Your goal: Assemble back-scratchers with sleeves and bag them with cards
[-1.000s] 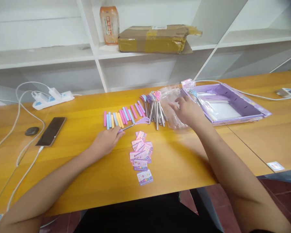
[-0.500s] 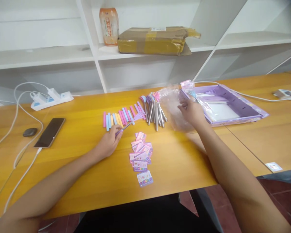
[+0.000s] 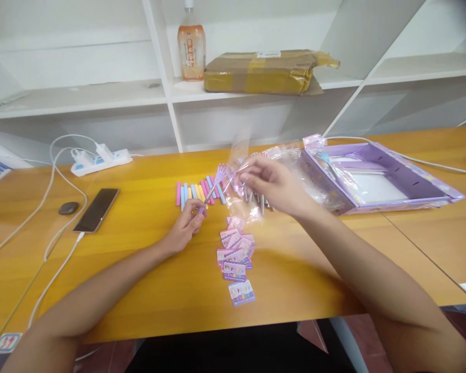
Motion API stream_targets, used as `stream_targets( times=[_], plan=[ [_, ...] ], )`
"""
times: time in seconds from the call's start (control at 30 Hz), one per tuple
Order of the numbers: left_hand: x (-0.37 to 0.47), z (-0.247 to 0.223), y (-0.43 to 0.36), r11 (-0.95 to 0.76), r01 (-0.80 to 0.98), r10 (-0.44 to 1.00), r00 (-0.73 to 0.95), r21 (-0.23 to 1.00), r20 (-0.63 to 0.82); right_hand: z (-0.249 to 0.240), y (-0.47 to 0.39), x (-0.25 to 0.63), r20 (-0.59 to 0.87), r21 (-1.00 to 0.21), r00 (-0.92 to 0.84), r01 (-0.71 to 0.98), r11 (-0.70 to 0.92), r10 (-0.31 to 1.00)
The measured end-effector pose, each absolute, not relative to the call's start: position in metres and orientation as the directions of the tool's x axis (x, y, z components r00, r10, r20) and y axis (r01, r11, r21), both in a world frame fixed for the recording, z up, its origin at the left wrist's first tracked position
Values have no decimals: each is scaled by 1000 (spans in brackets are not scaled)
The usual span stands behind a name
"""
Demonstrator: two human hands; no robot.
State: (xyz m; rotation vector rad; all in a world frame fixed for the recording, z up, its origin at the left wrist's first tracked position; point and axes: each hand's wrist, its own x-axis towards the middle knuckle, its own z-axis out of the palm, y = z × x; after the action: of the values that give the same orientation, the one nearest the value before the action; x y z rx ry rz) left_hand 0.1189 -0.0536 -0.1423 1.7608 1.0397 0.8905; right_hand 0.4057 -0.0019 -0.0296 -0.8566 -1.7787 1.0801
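My left hand [image 3: 187,226] is closed around the handle of a small back scratcher [image 3: 210,194], whose purple claw-shaped head points up and away. My right hand [image 3: 271,182] pinches a clear plastic bag [image 3: 241,147], blurred by motion, close to that head. Behind the right hand, a pile of back scratchers [image 3: 262,203] with metal shafts is mostly hidden. A row of pink, blue, yellow and purple tubes [image 3: 194,191] lies just beyond my left hand. Small printed cards [image 3: 236,256] are heaped on the table nearer to me.
On the right stands a purple open box [image 3: 345,199] with clear bags [image 3: 310,181] beside it. At the left lie a phone [image 3: 97,210], a black mouse-like object [image 3: 68,208] and a power strip [image 3: 103,161] with white cables. A bottle [image 3: 191,52] and a taped carton [image 3: 260,72] occupy the shelf.
My right hand has moved left from the bags by the box, bringing a clear bag to the back scratcher. The back scratcher's head has tilted more upright. The camera view has shifted.
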Motion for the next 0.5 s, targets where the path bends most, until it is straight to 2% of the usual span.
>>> stream_targets(
  times=[0.1, 0.2, 0.27, 0.33, 0.5],
  plan=[
    [121, -136, -58, -132, 58, 900, 425, 990, 95, -49, -14, 373, 301, -928, -517, 33, 370, 802],
    [126, -127, -61, -180, 102, 928, 348, 978, 135, -74, -16, 356, 271, -949, -518, -5, 314, 811],
    [130, -122, -62, -212, 129, 944, 282, 969, 169, -88, -13, 352, 215, -976, -477, -85, 199, 852],
    [133, -119, -64, -180, 119, 954, 262, 976, 144, -97, -10, 351, 169, -981, -454, -159, 107, 875],
    [140, -115, -70, -162, 166, 946, 308, 973, 105, -106, -17, 344, 172, -985, -527, -74, 157, 832]
  ],
)
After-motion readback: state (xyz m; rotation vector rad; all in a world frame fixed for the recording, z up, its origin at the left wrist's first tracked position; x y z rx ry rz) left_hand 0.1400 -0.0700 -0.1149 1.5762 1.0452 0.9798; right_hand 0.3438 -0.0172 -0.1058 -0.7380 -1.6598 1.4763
